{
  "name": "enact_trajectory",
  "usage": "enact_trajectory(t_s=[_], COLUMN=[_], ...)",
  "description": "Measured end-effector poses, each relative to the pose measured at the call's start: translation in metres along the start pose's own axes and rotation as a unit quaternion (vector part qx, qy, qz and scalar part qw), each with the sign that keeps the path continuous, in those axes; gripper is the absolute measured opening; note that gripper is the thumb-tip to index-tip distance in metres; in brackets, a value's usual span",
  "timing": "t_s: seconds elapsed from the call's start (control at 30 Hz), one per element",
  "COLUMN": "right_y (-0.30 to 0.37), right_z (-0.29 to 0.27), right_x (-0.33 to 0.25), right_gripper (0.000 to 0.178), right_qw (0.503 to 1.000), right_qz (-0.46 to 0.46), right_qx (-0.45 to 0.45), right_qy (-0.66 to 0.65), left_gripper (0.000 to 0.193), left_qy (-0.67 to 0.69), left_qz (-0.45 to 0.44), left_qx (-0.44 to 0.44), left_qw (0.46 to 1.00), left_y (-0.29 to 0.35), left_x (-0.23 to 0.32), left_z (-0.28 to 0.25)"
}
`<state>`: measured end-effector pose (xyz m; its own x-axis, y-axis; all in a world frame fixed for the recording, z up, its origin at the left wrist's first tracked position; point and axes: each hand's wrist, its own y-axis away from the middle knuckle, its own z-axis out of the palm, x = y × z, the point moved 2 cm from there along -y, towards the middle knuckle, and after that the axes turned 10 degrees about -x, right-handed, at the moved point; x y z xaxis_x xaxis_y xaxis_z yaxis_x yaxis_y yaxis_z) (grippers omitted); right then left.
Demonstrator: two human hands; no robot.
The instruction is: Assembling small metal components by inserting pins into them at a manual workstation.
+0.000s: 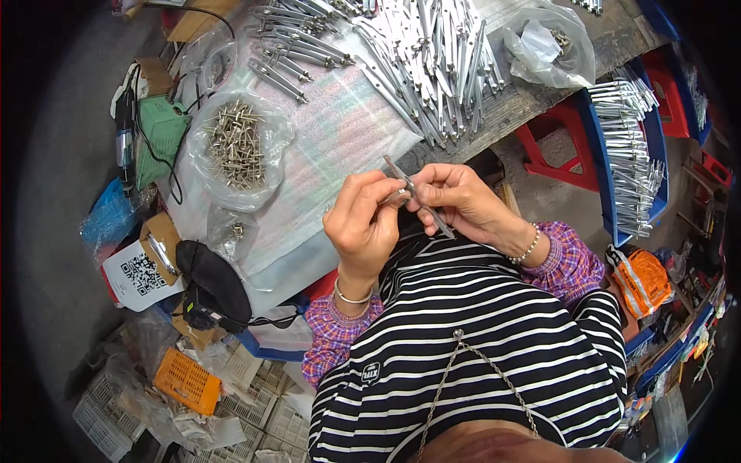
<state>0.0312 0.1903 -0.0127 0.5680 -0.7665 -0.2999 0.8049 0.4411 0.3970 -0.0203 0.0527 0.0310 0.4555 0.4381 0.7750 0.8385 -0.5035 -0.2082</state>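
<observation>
A slim grey metal strip (443, 224) lies slantwise between my hands, just past the table's near edge. My right hand (467, 204) is closed on its middle, thumb pressed against it. With thumb and fingertips together, my left hand (359, 224) pinches a small shiny metal piece (397, 197) against the strip; its exact kind is too small to tell. Beyond my hands, many similar silvery metal strips (432, 65) are heaped on the table. To the left, a clear plastic bag (274, 127) lies open around a pile of small metal pins or rivets (235, 147).
More strips with fittings (285, 54) lie at the far left. An opened bag (532, 46) sits at the back right. Right of the table stand a red stool (567, 147) and a blue bin (656, 147) of strips. A green box (162, 131) and black pouch (212, 285) are on the left.
</observation>
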Motion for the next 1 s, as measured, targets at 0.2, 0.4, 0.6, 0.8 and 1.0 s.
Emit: enact_trajectory(t_s=[0.2, 0.4, 0.6, 0.8, 1.0], right_y=[-0.001, -0.001, -0.001, -0.004, -0.003], right_z=[-0.004, -0.004, 0.001, 0.001, -0.002], right_x=[0.003, 0.003, 0.003, 0.002, 0.005], right_gripper=[0.015, 0.017, 0.016, 0.015, 0.015], right_qw=[1.000, 0.999, 1.000, 0.999, 0.999], right_qz=[0.026, 0.026, 0.002, -0.006, 0.017], right_qx=[-0.007, -0.020, -0.009, -0.036, -0.033], right_qy=[-0.015, -0.012, 0.025, 0.025, 0.026], left_gripper=[0.019, 0.017, 0.016, 0.024, 0.035], left_qy=[0.039, -0.019, 0.110, 0.339, 0.427], left_qz=[-0.009, 0.021, -0.071, -0.173, -0.242], left_qx=[-0.012, -0.022, -0.034, -0.043, -0.074], left_qw=[0.999, 0.999, 0.991, 0.924, 0.868], left_y=[0.001, 0.004, 0.002, 0.005, 0.006], left_x=[-0.004, -0.006, -0.008, -0.014, -0.019], left_z=[0.000, 0.000, -0.004, -0.004, -0.002])
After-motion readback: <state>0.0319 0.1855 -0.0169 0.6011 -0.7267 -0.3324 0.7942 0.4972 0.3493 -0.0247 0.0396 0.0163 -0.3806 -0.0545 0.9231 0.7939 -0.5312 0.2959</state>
